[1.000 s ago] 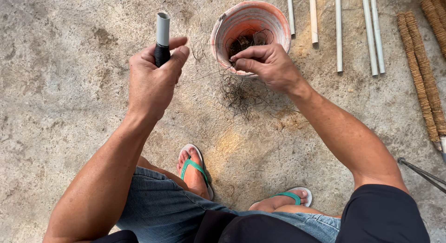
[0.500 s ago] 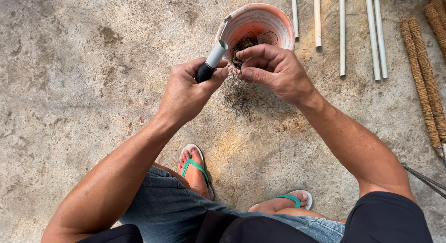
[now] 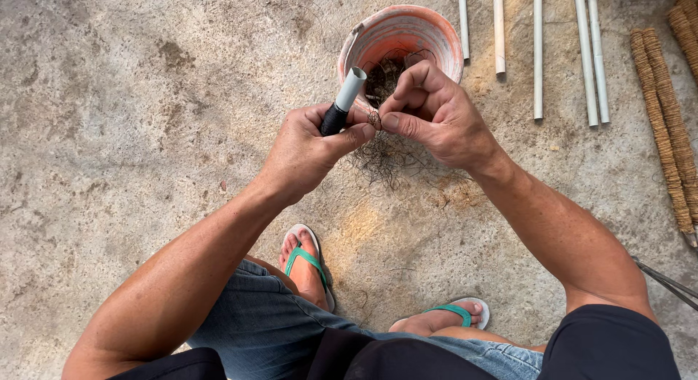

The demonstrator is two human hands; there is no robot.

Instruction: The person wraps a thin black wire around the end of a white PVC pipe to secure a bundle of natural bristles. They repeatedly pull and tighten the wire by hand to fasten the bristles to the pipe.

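The scene is lit by warm, even daylight; only soft shadows are cast; no glare is seen; focus is sharp; slight wide-angle stretching is noticed at the edges.

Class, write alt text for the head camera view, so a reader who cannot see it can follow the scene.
Seen from above, the left hand grips a black and white tube while the right hand pinches a wisp of brown fibre beside it. Behind them a pink bucket stands on concrete, with white pipes and fibre-wrapped poles to the right.
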